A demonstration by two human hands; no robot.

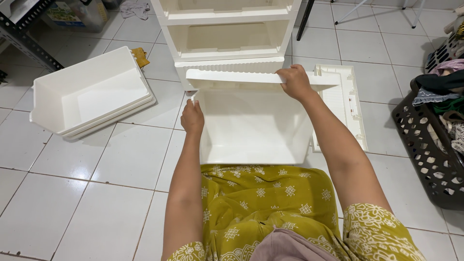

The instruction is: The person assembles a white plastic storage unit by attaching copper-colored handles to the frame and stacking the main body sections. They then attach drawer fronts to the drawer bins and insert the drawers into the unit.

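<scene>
White floor tiles (96, 193) underlie a white plastic drawer (251, 125), its far front panel clasped by the right hand (296, 82) and its left wall by the left hand (192, 117), directly before the drawer cabinet (227, 38), another drawer (92, 94) to its left, laundry basket (430, 154) right.

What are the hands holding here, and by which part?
Both hold the white plastic drawer: the right hand grips its front top rim, the left hand its left side wall.
</scene>
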